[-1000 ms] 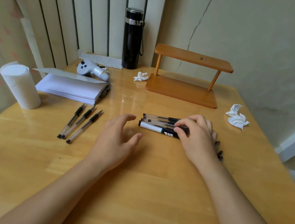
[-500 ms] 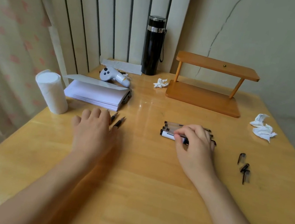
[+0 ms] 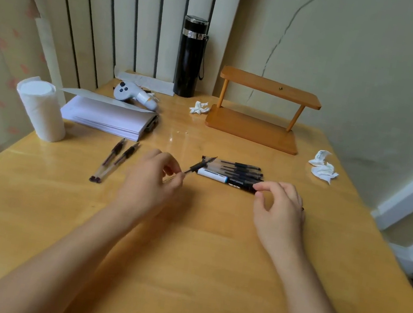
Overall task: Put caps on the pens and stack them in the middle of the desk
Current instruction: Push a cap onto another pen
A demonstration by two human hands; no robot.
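Observation:
My left hand (image 3: 151, 180) pinches an uncapped black pen (image 3: 198, 166) by its rear, the tip pointing up and right toward the stack. A stack of capped pens (image 3: 235, 170) with a white-and-black marker (image 3: 219, 177) at its front lies in the middle of the wooden desk (image 3: 182, 261). Just right of the marker's end hovers my right hand (image 3: 279, 209), fingers curled and holding nothing. Two uncapped pens (image 3: 114, 160) lie side by side to the left. The loose caps are hidden behind my right hand.
A white paper roll (image 3: 41, 109) and a stack of white paper (image 3: 109, 118) sit at the left, with a small white controller (image 3: 135, 95) behind. A black flask (image 3: 190, 56) and a wooden shelf (image 3: 259, 110) stand at the back. Crumpled tissues (image 3: 323, 169) lie right.
My left hand took one of the three uncapped pens from the left and carried it toward the stack. My right hand lifted off the stack and shifted right.

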